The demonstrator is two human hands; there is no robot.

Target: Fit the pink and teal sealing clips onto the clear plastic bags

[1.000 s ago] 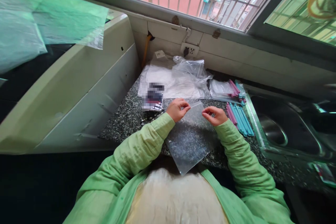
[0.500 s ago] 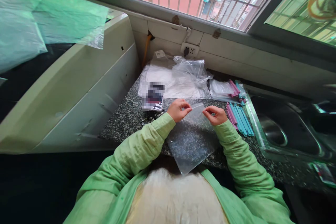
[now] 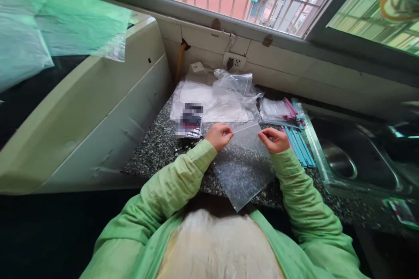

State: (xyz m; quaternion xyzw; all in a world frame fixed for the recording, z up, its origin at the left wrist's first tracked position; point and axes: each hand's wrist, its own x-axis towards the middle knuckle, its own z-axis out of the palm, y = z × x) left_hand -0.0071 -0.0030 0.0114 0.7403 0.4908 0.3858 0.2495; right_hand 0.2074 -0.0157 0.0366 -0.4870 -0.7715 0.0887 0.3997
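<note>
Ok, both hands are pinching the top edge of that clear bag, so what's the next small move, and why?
Probably pull the two pinches gently apart to part the mouth. The left hand and right hand each grip an end of the clear bag at its top strip, which looks flat and closed; the bag hangs over the counter edge, and the teal and pink sticks lie untouched beside it.

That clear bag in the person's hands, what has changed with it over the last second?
The hands have drawn apart along the top edge of the clear plastic bag: the left hand and right hand now pinch it near its two corners, pulling the edge straight. Both kept their hold. The teal and pink strips, the heap of bags and the sink lie as before.
</note>
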